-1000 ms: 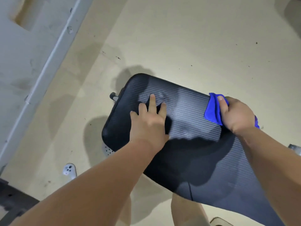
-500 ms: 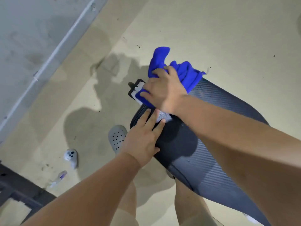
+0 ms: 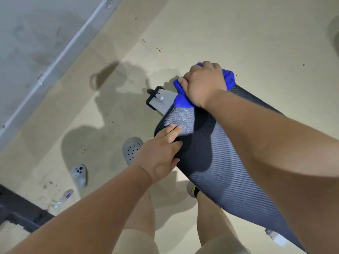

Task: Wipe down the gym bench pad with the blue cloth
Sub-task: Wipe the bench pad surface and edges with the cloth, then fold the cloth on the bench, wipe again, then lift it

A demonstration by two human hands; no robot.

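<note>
Gym bench pad (image 3: 229, 167), dark and ribbed, runs diagonally from the near right toward the middle of the scene above a beige floor (image 3: 238, 33), as a person leans over it with both bare arms extended. The right hand (image 3: 203, 83) is clenched around a bunched blue cloth (image 3: 180, 99) and presses it onto the pad's far end, the fabric spilling out on both sides of the fist. The left hand (image 3: 161, 153) lies flat with its fingers laid together on the pad's left edge, the thumb tucked under the side, gripping nothing else. Just beyond the cloth, a grey bracket with a black frame (image 3: 161, 99) juts from the pad's far end. On the floor to the left sit a grey perforated clog (image 3: 131, 149), a pale handheld controller (image 3: 78, 174) and a small clear bottle (image 3: 62, 199). A grey wall (image 3: 36, 33) borders the far left.
</note>
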